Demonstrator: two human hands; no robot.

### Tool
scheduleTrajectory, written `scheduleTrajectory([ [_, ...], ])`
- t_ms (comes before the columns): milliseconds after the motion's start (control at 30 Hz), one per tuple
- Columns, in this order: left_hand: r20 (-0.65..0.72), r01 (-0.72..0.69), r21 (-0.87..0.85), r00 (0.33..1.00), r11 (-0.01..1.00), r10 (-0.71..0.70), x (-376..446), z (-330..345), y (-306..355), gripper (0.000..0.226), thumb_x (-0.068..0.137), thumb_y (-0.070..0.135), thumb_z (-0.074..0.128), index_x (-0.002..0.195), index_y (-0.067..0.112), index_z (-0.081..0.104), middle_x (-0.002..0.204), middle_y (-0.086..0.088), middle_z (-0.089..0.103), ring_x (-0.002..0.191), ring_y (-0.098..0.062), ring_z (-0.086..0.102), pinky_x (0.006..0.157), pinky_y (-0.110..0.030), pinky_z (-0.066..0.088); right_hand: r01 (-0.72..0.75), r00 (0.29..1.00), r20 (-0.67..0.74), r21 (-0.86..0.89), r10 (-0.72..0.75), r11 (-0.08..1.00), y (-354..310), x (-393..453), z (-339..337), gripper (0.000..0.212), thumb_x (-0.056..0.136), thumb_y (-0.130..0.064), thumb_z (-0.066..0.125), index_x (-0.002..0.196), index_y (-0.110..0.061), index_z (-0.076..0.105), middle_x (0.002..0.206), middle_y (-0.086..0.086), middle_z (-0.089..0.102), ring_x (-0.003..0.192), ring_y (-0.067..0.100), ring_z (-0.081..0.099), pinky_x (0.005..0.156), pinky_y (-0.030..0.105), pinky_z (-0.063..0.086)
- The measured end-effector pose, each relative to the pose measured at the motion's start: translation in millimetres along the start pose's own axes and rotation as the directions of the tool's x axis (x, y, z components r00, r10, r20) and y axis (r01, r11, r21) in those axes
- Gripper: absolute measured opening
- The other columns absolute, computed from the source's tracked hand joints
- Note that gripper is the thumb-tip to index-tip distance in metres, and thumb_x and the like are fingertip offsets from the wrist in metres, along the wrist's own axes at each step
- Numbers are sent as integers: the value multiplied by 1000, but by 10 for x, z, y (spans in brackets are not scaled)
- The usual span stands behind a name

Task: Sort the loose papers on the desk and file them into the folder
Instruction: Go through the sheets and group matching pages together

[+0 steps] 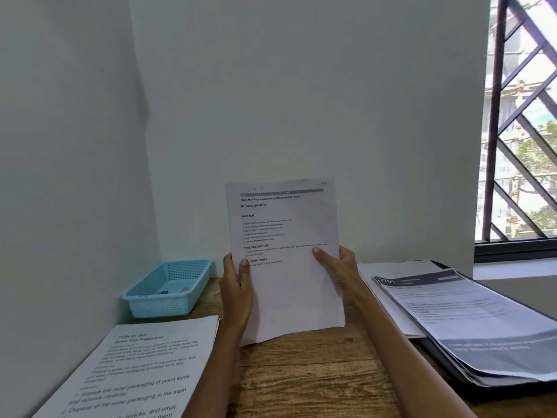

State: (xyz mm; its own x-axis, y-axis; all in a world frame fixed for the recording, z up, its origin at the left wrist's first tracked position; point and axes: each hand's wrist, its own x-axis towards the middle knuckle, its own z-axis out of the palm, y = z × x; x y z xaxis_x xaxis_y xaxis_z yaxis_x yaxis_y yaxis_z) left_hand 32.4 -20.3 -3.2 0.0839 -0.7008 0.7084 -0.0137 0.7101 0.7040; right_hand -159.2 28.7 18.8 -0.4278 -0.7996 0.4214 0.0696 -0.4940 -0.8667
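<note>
A printed sheet (286, 254) stands upright in front of me above the wooden desk (307, 375). My left hand (236, 289) grips its left edge, thumb on the front. My right hand (337, 268) grips its right edge the same way. On the right lies a stack of printed papers (470, 321) on top of a dark folder (446, 366), which shows only at its edges. A second pile of papers (135, 372) with large text lies at the near left.
A light blue plastic basket (168, 286) sits in the back left corner against the wall, with something small inside. A barred window (518, 131) is at the right. Bare wood shows between the two paper piles.
</note>
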Motion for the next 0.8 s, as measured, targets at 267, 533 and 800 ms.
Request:
scheduleTrajectory([
  [267, -2, 5, 3, 1000, 1000, -5, 4, 1, -3, 25, 99, 12, 39, 120, 0, 45, 109, -1, 56, 90, 2, 54, 71, -1, 43, 4, 1000, -11, -14, -4, 1000, -4, 3, 2, 10, 84, -11, 69, 91, -16, 66, 89, 3, 71, 77, 19, 68, 65, 28, 58],
  [533, -7, 5, 17, 1000, 1000, -5, 0, -4, 9, 14, 99, 11, 40, 112, 9, 45, 106, 1, 56, 88, 6, 53, 69, -1, 41, 0, 1000, -10, -25, 0, 1000, 34, 31, -18, 13, 83, -13, 70, 95, -14, 67, 98, 11, 71, 88, 30, 68, 80, 44, 56],
  [800, -7, 1, 17, 1000, 1000, 0, -8, -3, 4, 21, 99, 10, 40, 117, 1, 45, 107, 1, 55, 89, 9, 51, 68, 1, 42, -1, 1000, -5, -38, 1, 999, 32, 30, -17, 13, 84, -13, 70, 97, -14, 67, 99, 12, 71, 89, 32, 68, 81, 45, 56],
])
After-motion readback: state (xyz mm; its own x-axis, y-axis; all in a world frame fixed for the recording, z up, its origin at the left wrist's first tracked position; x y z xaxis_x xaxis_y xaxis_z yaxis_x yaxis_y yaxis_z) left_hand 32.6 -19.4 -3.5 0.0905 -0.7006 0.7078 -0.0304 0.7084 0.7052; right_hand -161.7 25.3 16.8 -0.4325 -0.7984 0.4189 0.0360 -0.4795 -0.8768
